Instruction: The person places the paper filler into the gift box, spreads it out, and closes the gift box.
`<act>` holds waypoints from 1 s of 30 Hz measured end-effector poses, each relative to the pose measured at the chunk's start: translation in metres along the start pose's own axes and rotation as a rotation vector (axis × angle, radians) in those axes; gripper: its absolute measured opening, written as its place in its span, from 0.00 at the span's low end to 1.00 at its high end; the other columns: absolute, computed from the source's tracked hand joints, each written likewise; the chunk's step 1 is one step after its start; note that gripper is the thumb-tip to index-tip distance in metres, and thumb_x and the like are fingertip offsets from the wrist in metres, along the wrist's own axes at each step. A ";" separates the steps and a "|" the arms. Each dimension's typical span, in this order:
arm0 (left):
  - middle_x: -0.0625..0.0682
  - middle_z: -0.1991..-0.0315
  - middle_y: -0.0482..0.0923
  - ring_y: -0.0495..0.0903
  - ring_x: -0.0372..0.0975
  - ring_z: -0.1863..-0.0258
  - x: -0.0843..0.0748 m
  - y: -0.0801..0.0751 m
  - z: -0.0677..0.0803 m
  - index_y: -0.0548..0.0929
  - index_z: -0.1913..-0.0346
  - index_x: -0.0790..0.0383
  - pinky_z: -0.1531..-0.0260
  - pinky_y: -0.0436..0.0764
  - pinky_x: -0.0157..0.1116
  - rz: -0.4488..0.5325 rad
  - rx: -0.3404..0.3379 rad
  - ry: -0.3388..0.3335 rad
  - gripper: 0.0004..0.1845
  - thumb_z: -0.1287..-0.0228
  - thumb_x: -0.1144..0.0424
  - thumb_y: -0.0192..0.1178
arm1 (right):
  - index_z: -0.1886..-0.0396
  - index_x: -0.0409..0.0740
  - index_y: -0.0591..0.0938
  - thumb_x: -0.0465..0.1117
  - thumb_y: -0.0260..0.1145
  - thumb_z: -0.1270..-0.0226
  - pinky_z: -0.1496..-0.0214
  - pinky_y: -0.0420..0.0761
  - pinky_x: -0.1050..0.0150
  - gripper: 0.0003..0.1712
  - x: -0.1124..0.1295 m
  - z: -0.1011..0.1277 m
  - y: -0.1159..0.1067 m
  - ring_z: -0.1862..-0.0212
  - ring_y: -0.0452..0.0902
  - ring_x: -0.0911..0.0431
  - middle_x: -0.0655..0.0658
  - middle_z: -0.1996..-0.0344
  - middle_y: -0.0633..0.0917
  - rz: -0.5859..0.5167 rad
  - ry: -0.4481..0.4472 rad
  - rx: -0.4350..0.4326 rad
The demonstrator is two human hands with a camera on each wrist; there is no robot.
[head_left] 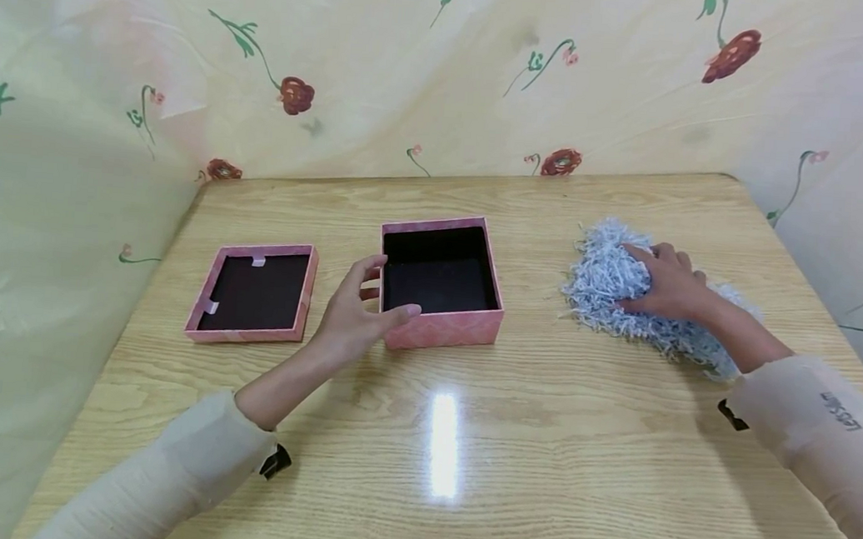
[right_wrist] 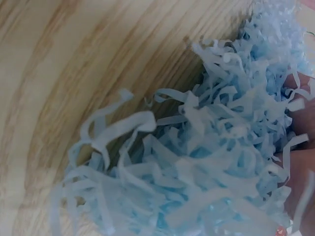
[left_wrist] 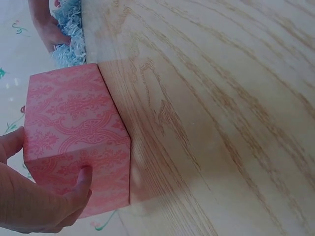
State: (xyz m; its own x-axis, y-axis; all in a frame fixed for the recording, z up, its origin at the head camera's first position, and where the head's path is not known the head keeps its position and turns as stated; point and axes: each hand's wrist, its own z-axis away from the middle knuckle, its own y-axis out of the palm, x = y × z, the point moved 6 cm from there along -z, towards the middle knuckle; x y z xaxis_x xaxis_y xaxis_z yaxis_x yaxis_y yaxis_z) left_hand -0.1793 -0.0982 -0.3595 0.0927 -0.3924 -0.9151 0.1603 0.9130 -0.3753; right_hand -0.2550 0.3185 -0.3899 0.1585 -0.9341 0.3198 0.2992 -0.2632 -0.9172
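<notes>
A pink patterned box [head_left: 442, 329] with a black inside stands with its top uncovered on the table. My left hand [head_left: 353, 310] holds it at its near left corner, thumb at the front rim and fingers along the left wall. In the left wrist view a fingertip [left_wrist: 86, 172] presses the box's side [left_wrist: 108, 182]. To the right lies a heap of pale blue shredded paper [head_left: 600, 273]. My right hand [head_left: 674, 286] grips into the heap from above, thumb and forefinger apart around a tuft. Strands of shredded paper [right_wrist: 211, 162] fill much of the right wrist view and partly cover the fingers.
Left of the box lies a shallow pink lid [head_left: 308, 294], black inside up, with two small pale tabs. A wooden table [head_left: 539, 444] carries everything. Flowered sheeting [head_left: 385, 74] hangs behind the table and along its sides.
</notes>
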 end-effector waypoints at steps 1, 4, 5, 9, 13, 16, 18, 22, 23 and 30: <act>0.54 0.31 0.60 0.67 0.47 0.39 0.000 0.000 0.000 0.59 0.29 0.45 0.46 0.76 0.46 0.002 0.001 -0.001 0.45 0.48 0.50 0.73 | 0.25 0.38 0.49 0.49 0.73 0.44 0.52 0.58 0.26 0.57 0.000 0.000 -0.001 0.39 0.47 0.23 0.19 0.37 0.51 0.014 -0.008 -0.012; 0.54 0.31 0.60 0.67 0.47 0.39 0.000 0.000 -0.001 0.59 0.29 0.44 0.47 0.76 0.46 0.006 0.002 0.000 0.45 0.48 0.50 0.73 | 0.28 0.32 0.55 0.44 0.74 0.45 0.53 0.64 0.29 0.52 0.002 -0.001 -0.003 0.42 0.53 0.22 0.17 0.40 0.56 0.030 -0.052 -0.051; 0.54 0.31 0.60 0.67 0.47 0.39 0.000 0.000 -0.001 0.59 0.29 0.44 0.47 0.76 0.46 0.006 0.002 0.001 0.45 0.48 0.50 0.73 | 0.29 0.30 0.56 0.42 0.74 0.46 0.53 0.66 0.30 0.51 0.002 -0.001 -0.003 0.43 0.56 0.22 0.16 0.40 0.57 0.029 -0.065 -0.061; 0.54 0.31 0.60 0.67 0.47 0.39 0.000 0.000 -0.002 0.59 0.29 0.45 0.47 0.76 0.46 0.004 0.004 0.003 0.45 0.48 0.50 0.73 | 0.32 0.24 0.60 0.37 0.73 0.47 0.51 0.70 0.33 0.47 0.003 0.000 -0.006 0.48 0.65 0.24 0.15 0.42 0.60 -0.007 -0.087 -0.085; 0.54 0.31 0.60 0.67 0.47 0.39 0.000 0.001 -0.002 0.59 0.29 0.45 0.47 0.76 0.46 0.000 0.005 0.002 0.45 0.48 0.50 0.73 | 0.33 0.23 0.60 0.36 0.72 0.46 0.47 0.68 0.33 0.46 0.001 0.001 -0.010 0.47 0.66 0.26 0.18 0.44 0.64 -0.049 -0.069 -0.111; 0.54 0.32 0.60 0.67 0.47 0.39 0.000 0.001 -0.002 0.59 0.29 0.45 0.47 0.76 0.46 -0.002 0.003 -0.001 0.45 0.47 0.51 0.73 | 0.33 0.23 0.60 0.35 0.72 0.46 0.44 0.65 0.33 0.45 0.002 0.003 -0.017 0.45 0.64 0.26 0.20 0.45 0.67 -0.079 -0.074 -0.149; 0.54 0.31 0.60 0.67 0.48 0.39 0.001 0.001 -0.002 0.59 0.29 0.45 0.47 0.76 0.46 0.000 0.004 -0.002 0.45 0.47 0.51 0.73 | 0.33 0.23 0.60 0.34 0.72 0.45 0.44 0.65 0.33 0.45 0.003 0.005 -0.022 0.45 0.64 0.26 0.21 0.45 0.67 -0.094 -0.075 -0.168; 0.54 0.31 0.60 0.66 0.48 0.38 0.000 0.000 -0.001 0.59 0.29 0.45 0.47 0.76 0.47 0.002 0.007 -0.004 0.45 0.47 0.50 0.72 | 0.32 0.24 0.59 0.34 0.72 0.45 0.45 0.65 0.33 0.46 0.005 0.006 -0.034 0.46 0.64 0.26 0.21 0.46 0.67 -0.101 -0.071 -0.201; 0.54 0.31 0.60 0.66 0.48 0.38 0.000 0.000 -0.001 0.59 0.29 0.45 0.46 0.76 0.47 0.003 0.009 -0.004 0.45 0.47 0.51 0.72 | 0.31 0.25 0.59 0.34 0.72 0.45 0.45 0.65 0.33 0.46 0.005 0.007 -0.036 0.45 0.63 0.26 0.21 0.46 0.67 -0.103 -0.067 -0.208; 0.54 0.31 0.60 0.67 0.47 0.39 -0.001 0.000 -0.001 0.59 0.29 0.45 0.47 0.76 0.47 -0.002 0.009 -0.009 0.45 0.47 0.51 0.72 | 0.32 0.27 0.62 0.31 0.73 0.47 0.44 0.63 0.33 0.45 0.014 0.011 -0.053 0.44 0.63 0.27 0.24 0.46 0.68 -0.148 -0.092 -0.278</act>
State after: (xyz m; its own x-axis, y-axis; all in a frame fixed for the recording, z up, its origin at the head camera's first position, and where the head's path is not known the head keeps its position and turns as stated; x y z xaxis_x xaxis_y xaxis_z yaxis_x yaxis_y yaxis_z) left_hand -0.1800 -0.0972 -0.3586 0.1010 -0.3949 -0.9131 0.1694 0.9113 -0.3754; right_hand -0.2582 0.3216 -0.3345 0.2204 -0.8587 0.4626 0.0592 -0.4616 -0.8851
